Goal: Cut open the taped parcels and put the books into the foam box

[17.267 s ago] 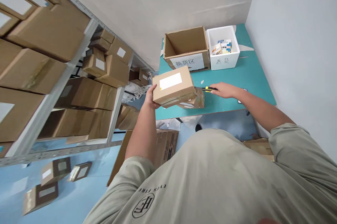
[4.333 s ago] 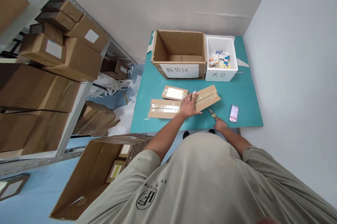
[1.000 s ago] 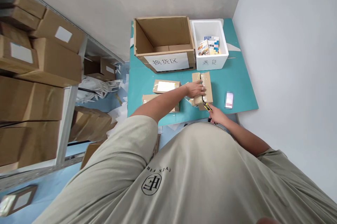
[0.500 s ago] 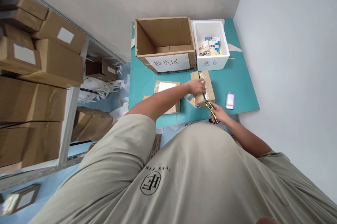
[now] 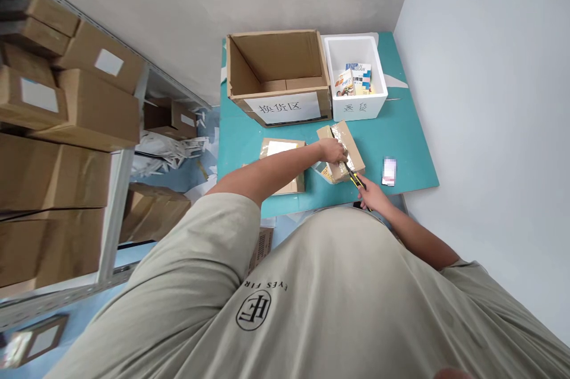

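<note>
On the table's near side lies a small cardboard box (image 5: 357, 154) with shiny clear tape along its top seam, turned at a slant. My left hand (image 5: 332, 150) rests on top of it, fingers curled and gripping at the taped seam. My right hand (image 5: 372, 195) is closed round a black and yellow utility knife (image 5: 355, 178). The knife's tip end reaches the near end of the seam, close to my left fingertips; the blade itself is too small to make out. A printed yellow and grey packet (image 5: 326, 171) sticks out beside the box, partly hidden.
On the teal table (image 5: 403, 135) stand a large open carton (image 5: 285, 107) and a white foam box (image 5: 358, 109) holding books (image 5: 358, 77). Another parcel (image 5: 285, 147) lies left, under my forearm, and a phone (image 5: 389, 171) lies right. Shelves (image 5: 118, 212) with cartons rise at left.
The cardboard box has turned a little, its far end swinging left. My left fingers have slid nearer along the seam. The utility knife stays in my right hand at the near end.
</note>
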Demonstrator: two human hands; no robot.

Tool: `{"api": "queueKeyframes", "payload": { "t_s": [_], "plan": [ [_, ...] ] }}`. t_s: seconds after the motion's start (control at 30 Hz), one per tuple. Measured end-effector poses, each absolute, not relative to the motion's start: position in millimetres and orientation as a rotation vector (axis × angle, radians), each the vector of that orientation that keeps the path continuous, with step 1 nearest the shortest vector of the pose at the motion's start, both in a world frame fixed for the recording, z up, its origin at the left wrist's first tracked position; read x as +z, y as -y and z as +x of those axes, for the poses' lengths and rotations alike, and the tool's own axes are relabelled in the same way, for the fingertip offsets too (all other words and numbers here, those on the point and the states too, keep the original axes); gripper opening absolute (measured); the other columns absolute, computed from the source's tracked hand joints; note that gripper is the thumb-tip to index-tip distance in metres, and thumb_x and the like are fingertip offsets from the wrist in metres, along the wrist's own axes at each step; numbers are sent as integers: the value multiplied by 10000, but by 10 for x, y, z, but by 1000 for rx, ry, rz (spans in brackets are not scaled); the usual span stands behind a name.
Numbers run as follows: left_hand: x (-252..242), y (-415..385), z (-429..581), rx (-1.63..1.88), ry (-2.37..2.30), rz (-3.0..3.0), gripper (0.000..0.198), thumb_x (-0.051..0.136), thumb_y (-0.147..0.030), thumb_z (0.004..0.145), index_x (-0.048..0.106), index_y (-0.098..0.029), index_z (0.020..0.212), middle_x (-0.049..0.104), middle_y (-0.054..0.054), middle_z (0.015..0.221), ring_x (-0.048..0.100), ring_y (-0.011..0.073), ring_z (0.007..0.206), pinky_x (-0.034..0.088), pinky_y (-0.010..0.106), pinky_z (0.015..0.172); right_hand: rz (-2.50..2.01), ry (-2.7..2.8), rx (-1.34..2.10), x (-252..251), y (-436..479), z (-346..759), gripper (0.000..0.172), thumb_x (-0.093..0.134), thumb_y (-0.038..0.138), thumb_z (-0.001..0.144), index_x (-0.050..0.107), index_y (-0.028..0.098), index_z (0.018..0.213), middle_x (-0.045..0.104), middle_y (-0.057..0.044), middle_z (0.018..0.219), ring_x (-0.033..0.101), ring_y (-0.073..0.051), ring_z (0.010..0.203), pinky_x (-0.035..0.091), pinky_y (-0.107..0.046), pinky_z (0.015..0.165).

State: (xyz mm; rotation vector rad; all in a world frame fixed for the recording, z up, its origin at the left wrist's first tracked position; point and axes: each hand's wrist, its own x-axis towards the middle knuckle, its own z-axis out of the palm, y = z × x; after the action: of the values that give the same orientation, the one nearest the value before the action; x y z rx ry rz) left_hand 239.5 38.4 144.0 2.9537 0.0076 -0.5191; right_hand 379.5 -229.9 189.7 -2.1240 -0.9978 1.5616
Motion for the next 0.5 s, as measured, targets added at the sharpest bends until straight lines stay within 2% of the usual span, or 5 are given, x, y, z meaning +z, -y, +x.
{"api": "queueKeyframes", "payload": {
  "t_s": [0.1, 0.23, 0.5],
  "plan": [
    [1450, -374, 2396, -571, -38, 2936, 321, 839, -367, 995, 888, -372, 1312, 879, 105, 1249, 776, 302, 1131, 507, 372, 965, -1982, 730, 1718, 1969, 2201, 3855, 671, 463, 223, 1244, 398, 302, 1907, 701, 61, 762, 645, -132, 515, 582, -216, 550],
    [1458, -368, 2407, -623, -37, 2930, 314, 844, -357, 990, 896, -358, 1300, 874, 108, 1264, 779, 304, 1142, 522, 365, 980, -1904, 597, 1838, 2070, 2093, 3952, 658, 450, 179, 1239, 422, 277, 1889, 687, 66, 700, 623, -119, 482, 552, -185, 497],
    [1453, -377, 2431, -589, -62, 2916, 326, 879, -310, 964, 905, -358, 1285, 874, 107, 1245, 770, 308, 1161, 532, 381, 1027, -2054, 939, 1671, 2059, 2154, 3972, 643, 530, 215, 1240, 479, 325, 1872, 628, 89, 692, 640, -109, 484, 533, -166, 482]
  ]
}}
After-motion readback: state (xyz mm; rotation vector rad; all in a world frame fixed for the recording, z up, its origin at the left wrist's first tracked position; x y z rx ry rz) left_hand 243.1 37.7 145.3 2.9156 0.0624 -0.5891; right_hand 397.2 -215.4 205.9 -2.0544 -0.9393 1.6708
